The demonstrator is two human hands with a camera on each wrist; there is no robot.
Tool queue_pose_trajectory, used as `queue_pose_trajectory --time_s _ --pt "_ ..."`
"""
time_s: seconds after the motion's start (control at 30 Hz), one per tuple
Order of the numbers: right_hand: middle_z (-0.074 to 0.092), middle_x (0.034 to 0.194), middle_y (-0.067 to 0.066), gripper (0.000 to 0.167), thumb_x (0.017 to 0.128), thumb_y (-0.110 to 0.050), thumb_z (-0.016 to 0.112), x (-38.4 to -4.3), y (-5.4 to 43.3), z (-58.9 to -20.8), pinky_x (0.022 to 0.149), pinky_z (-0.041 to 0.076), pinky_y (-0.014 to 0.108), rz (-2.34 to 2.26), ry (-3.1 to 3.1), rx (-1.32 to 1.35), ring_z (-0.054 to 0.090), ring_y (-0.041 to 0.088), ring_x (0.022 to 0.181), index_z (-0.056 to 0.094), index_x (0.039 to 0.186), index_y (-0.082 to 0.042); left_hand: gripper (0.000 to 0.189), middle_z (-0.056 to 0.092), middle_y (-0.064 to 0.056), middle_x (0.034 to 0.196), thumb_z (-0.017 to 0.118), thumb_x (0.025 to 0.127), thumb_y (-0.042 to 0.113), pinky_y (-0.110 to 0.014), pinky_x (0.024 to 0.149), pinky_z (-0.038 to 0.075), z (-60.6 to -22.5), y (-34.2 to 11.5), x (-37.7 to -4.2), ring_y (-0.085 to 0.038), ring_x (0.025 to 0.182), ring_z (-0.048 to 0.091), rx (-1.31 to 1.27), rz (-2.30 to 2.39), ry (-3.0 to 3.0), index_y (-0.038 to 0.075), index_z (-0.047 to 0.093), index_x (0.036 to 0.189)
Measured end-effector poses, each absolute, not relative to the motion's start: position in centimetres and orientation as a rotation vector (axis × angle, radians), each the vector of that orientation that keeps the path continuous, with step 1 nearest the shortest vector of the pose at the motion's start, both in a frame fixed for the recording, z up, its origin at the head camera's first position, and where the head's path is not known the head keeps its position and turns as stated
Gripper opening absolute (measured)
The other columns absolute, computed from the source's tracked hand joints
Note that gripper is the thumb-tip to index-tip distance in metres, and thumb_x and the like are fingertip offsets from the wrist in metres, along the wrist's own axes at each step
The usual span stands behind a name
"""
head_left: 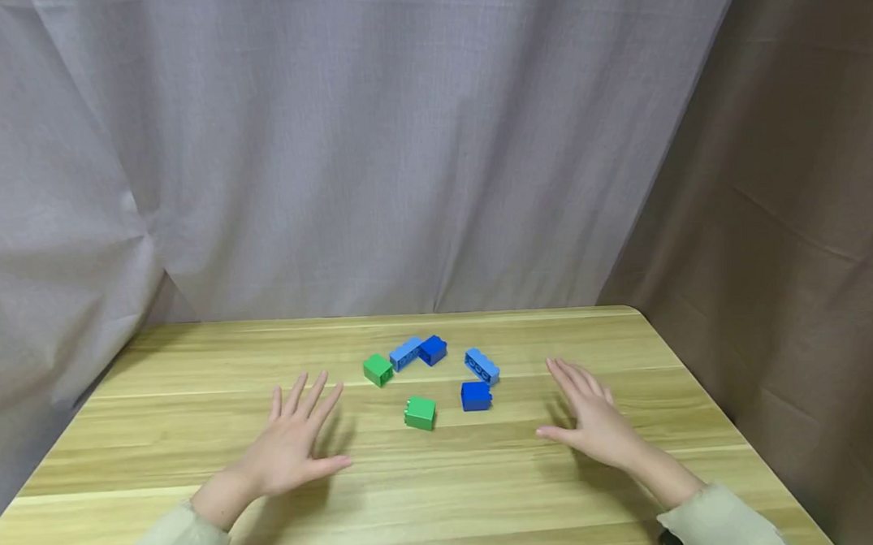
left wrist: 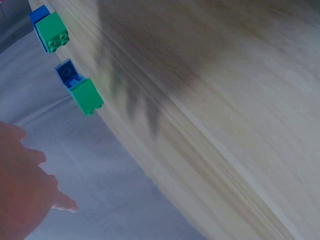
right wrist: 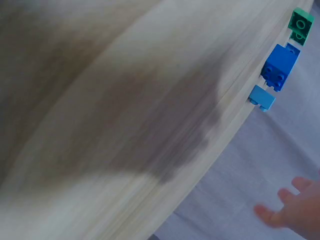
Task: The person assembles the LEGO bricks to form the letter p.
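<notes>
Several toy building bricks lie loosely grouped on the wooden table. Two are green: one at the back left (head_left: pixel 378 370) and one nearer the front (head_left: pixel 420 413). A light blue brick (head_left: pixel 406 353) touches or nearly touches a dark blue brick (head_left: pixel 432 350) at the back. On the right side lie another light blue brick (head_left: pixel 482 366) and a dark blue brick (head_left: pixel 476 396). My left hand (head_left: pixel 286 450) hovers left of the bricks, fingers spread, holding nothing. To their right, my right hand (head_left: pixel 592 420) is held above the table with straight fingers, holding nothing.
The wooden table (head_left: pixel 432 500) reaches back to a grey curtain (head_left: pixel 372 145). A brown curtain (head_left: pixel 792 208) hangs along the right side. Both hands cast shadows on the tabletop.
</notes>
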State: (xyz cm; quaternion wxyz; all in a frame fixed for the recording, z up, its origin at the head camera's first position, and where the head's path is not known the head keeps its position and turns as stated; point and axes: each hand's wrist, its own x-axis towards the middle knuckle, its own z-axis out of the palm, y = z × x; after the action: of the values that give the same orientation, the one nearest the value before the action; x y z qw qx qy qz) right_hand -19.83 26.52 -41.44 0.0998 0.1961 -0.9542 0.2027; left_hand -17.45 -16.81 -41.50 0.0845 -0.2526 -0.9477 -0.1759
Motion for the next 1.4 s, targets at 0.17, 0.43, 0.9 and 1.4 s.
queue_pose_trajectory --time_s 0.17,0.43,0.9,1.4 --pt "0.027 0.148 0.024 0.1 0.072 -0.029 0.08 -20.7 25.7 -41.3 0.099 0.03 0.068 0.873 -2.8 0.524 0.028 0.045 0.131 0.019 0.148 -0.008 0.096 0.018 -0.021 0.153 0.07 0.074 0.051 -0.072 0.107 0.003 -41.6 -16.0 -18.5 -0.048 0.14 0.01 -0.765 -0.595 -2.826 0.006 0.026 0.146" --pt "0.041 0.134 0.026 0.087 0.073 -0.013 0.08 -22.7 23.9 -42.4 0.088 0.047 0.055 1.209 -2.708 0.519 0.045 0.043 0.116 0.029 0.142 0.001 0.101 0.019 -0.019 0.154 0.075 0.071 0.049 -0.066 0.11 0.01 -41.6 -13.8 -20.1 -0.045 0.14 0.015 -0.796 -0.741 -2.863 0.006 0.025 0.147" --pt "0.048 0.129 0.028 0.079 0.074 -0.014 0.079 -24.6 21.0 -43.6 0.09 0.05 0.049 1.402 -2.804 0.487 0.05 0.043 0.114 0.036 0.138 0.002 0.1 0.025 -0.018 0.152 0.077 0.071 0.043 -0.063 0.111 0.016 -42.8 -10.4 -22.4 -0.044 0.139 0.021 -0.788 -1.004 -2.938 0.008 0.023 0.148" --pt "0.053 0.125 0.023 0.077 0.074 -0.017 0.079 -25.2 18.9 -44.6 0.092 0.048 0.048 1.243 -2.897 0.499 0.055 0.037 0.11 0.04 0.137 0.002 0.088 0.039 -0.019 0.144 0.076 0.075 0.036 -0.05 0.111 0.03 -44.6 -8.0 -23.7 -0.037 0.132 0.038 -0.814 -1.176 -2.936 -0.001 0.032 0.142"
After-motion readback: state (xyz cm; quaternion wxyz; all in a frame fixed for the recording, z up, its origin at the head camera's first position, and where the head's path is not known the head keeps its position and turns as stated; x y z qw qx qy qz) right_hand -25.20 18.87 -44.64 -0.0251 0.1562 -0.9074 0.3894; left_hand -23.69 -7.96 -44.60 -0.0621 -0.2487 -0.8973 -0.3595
